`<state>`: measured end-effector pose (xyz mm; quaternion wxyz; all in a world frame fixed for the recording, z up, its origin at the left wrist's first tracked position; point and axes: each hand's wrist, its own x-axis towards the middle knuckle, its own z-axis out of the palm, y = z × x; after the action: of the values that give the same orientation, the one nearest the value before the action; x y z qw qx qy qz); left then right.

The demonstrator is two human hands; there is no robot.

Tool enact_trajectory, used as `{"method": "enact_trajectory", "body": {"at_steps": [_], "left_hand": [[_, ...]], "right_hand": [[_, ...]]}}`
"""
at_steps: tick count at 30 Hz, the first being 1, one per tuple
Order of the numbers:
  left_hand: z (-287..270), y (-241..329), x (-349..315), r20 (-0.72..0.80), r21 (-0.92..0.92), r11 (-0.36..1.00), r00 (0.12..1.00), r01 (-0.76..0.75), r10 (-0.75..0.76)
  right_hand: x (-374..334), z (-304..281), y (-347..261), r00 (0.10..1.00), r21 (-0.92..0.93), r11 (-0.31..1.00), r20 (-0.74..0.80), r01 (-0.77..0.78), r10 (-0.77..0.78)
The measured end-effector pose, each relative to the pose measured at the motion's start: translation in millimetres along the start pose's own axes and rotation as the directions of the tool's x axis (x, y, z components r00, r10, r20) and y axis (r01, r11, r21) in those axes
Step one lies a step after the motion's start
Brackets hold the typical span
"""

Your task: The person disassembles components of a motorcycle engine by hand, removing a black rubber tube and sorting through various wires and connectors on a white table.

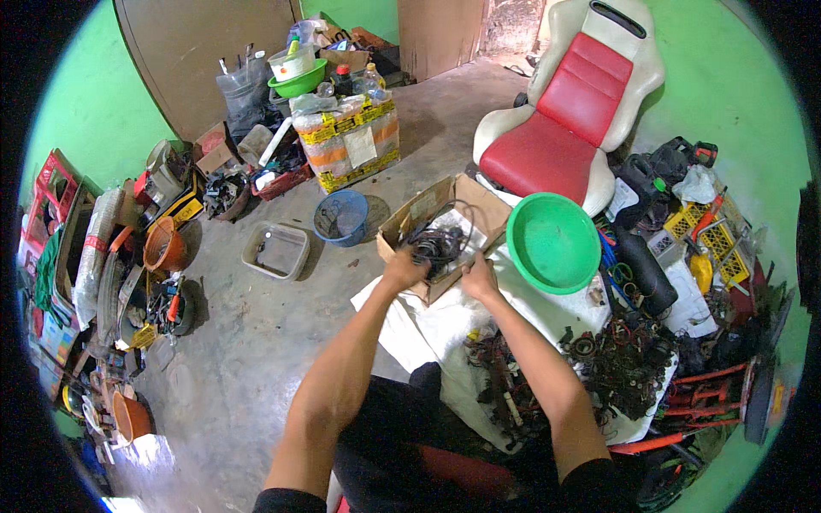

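A cardboard box (421, 208) with its top open stands in front of me on a white cloth. Inside lies a tangle of black cables (440, 245), one of them looping up near the far wall. My left hand (405, 269) reaches over the near left side of the box, its fingers closed at the cables and partly hidden by the hand's back. At the near right corner, my right hand (481, 279) grips the cardboard edge. A green plastic basin (554, 243) sits right beside the box.
Dark cables and small parts (629, 363) lie heaped on the white cloth (419, 338) to the right. A blue basket (340, 219) and a clear plastic tub (275, 250) are on the floor at left. Beyond stands a red and white seat (547, 154). Clutter lines both walls.
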<state>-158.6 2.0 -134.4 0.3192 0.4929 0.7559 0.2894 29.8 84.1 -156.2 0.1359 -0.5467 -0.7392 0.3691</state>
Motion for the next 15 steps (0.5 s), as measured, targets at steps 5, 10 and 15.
{"method": "enact_trajectory", "body": {"at_steps": [5, 10, 15], "left_hand": [[35, 34, -7, 0.32, 0.263, 0.959, 0.947, -0.109, 0.02], [54, 76, -20, 0.341, 0.204, 0.948, 0.925, -0.246, 0.167], [119, 135, -14, 0.456, 0.123, 0.908, 0.836, -0.4, 0.306]], "right_hand": [[-22, 17, 20, 0.986, -0.29, 0.942, 0.063, 0.169, -0.157], [-81, -69, 42, 0.927, -0.288, 0.912, 0.319, 0.292, -0.196], [-99, -191, 131, 0.915, -0.487, 0.86, 0.398, 0.15, 0.066]]}}
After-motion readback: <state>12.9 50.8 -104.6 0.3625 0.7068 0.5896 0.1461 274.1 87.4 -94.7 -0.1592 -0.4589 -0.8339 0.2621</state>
